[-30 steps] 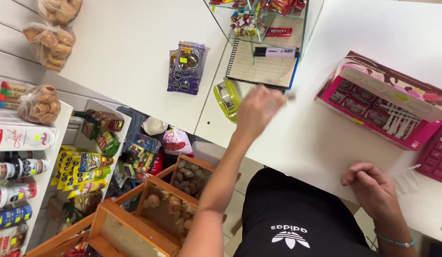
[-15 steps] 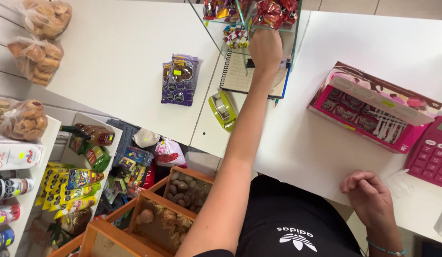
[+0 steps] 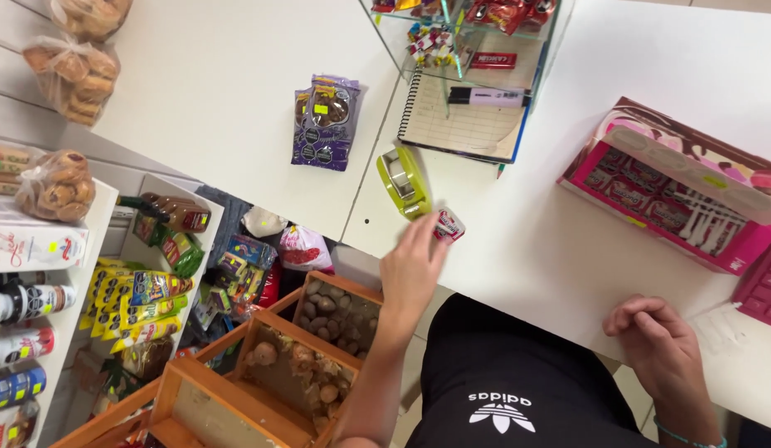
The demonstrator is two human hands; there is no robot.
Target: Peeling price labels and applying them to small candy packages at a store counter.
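My left hand [image 3: 412, 267] is at the near edge of the white counter [image 3: 527, 249], its fingers closed on a small red and white packet [image 3: 448, 224]. A green tape dispenser [image 3: 404, 182] lies just beyond it. My right hand [image 3: 658, 338] rests on the counter as a loose fist with nothing visible in it, near a pink calculator [image 3: 763, 282]. Farther back stands a glass display case [image 3: 473, 41] with sweets inside, over a spiral notebook [image 3: 464, 124] and a marker [image 3: 487, 96].
A pink box of chocolate bars [image 3: 676, 191] sits at the right. A purple snack bag [image 3: 325, 123] lies on the left counter. Bagged pastries [image 3: 58, 184], shelves of bottles and wooden crates of onions and potatoes [image 3: 307, 365] fill the lower left.
My left hand reached up to the glass case, then came back down to the counter's near edge with the small packet in it. The right hand stayed put.
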